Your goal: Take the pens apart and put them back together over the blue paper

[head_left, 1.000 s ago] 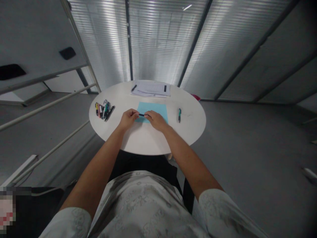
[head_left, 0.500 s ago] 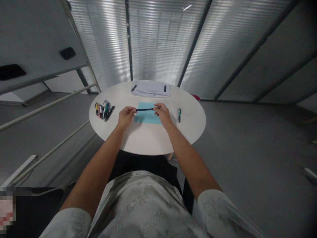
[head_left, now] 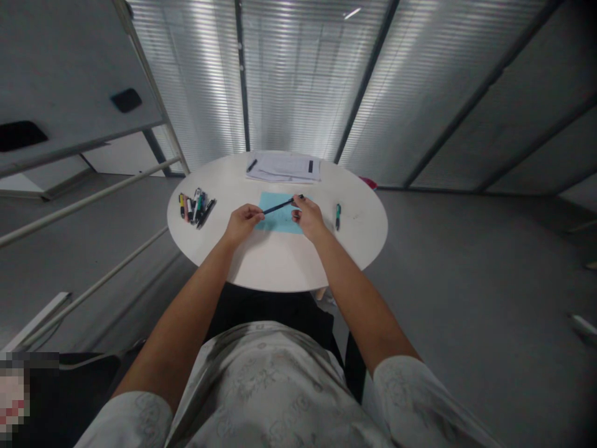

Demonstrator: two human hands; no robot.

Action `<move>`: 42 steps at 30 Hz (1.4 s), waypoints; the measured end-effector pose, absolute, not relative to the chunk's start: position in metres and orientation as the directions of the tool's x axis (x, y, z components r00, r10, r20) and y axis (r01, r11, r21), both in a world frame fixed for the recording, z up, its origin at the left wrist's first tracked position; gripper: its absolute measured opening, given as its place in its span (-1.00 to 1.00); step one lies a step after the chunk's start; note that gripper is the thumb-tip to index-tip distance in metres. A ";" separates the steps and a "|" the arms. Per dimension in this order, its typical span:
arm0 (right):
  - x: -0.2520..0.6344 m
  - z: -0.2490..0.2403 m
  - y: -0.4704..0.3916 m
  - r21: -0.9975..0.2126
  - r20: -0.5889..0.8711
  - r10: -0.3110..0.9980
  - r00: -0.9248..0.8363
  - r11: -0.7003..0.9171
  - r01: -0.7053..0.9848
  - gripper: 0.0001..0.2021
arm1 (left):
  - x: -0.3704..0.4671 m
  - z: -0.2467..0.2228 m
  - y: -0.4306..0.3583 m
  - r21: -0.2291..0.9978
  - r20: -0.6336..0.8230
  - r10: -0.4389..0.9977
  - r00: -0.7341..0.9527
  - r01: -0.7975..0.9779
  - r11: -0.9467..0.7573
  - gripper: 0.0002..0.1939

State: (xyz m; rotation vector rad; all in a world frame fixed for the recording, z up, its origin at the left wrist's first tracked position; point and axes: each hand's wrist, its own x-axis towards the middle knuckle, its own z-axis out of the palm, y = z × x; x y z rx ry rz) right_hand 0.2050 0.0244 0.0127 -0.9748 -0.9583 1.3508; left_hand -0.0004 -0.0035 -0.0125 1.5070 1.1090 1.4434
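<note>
A slim dark pen (head_left: pixel 278 206) is held between my two hands, slanting up to the right. My left hand (head_left: pixel 244 223) pinches its lower left end. The fingers of my right hand (head_left: pixel 308 216) are closed on its upper right end. Beneath the pen, a light blue sheet of paper (head_left: pixel 282 225) lies on the white round table (head_left: pixel 275 267). To the right of my right hand rests a green and black pen (head_left: pixel 338 216).
On the table's left side is a pile of markers and pens (head_left: pixel 196 206). A stack of white papers (head_left: pixel 284 167) lies at the far edge, with a dark pen (head_left: pixel 252 165) on it. A whiteboard frame (head_left: pixel 153 81) stands at the left, before window blinds (head_left: pixel 298 74).
The dark pen has tilted from nearly level to slanting up on the right. My left hand has shifted slightly right and down; my right hand has stayed about in place.
</note>
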 end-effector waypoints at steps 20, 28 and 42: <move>0.208 0.027 0.015 -0.815 -0.187 0.977 -0.097 -0.210 -0.540 -0.79 | -0.003 -0.016 -0.006 0.584 0.346 0.922 0.173 0.730 -0.356 -0.72; 0.222 0.029 0.014 -0.681 -0.083 0.981 -0.178 -0.186 -0.708 -0.52 | -0.002 -0.012 -0.010 0.467 0.309 0.927 0.210 0.816 -0.341 -0.70; 0.226 0.029 0.015 -0.827 -0.002 0.998 -0.058 -0.034 -0.561 -0.57 | -0.003 -0.016 -0.008 0.543 0.391 0.899 0.196 0.740 -0.397 -0.80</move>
